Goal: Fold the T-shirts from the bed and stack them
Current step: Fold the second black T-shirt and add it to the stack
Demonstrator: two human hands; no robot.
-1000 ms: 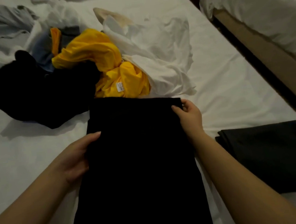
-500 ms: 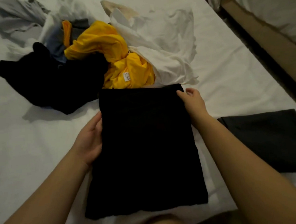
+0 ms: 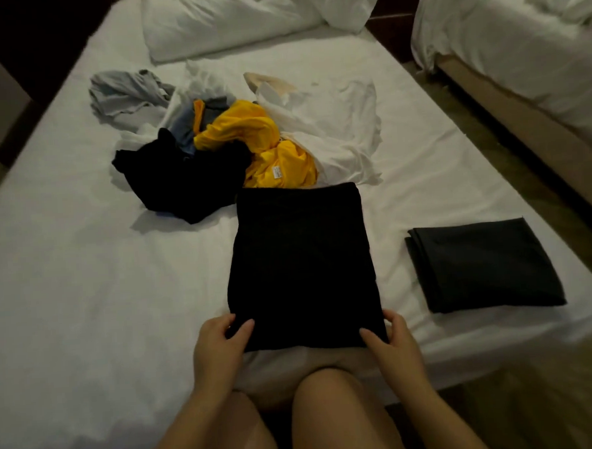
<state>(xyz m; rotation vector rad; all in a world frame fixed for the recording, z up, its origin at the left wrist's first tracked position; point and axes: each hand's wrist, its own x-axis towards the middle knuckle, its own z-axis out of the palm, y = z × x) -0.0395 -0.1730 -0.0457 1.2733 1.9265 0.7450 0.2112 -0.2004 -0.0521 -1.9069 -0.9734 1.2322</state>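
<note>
left hand (image 3: 218, 341) and right hand (image 3: 395, 339) each pinch a near corner of the folded black t-shirt (image 3: 300, 265) — flat on white bed (image 3: 67, 270), unfolded pile (image 3: 235, 141) beyond, folded dark shirt (image 3: 482, 266) to its right — second bed (image 3: 518, 41) alongside.

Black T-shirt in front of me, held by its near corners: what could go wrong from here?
The folded black T-shirt lies against the crumpled yellow garment at its far edge, so that garment might get dragged along. The left hand and right hand pinch only the near corners, so the layers could sag open when lifted.
</note>
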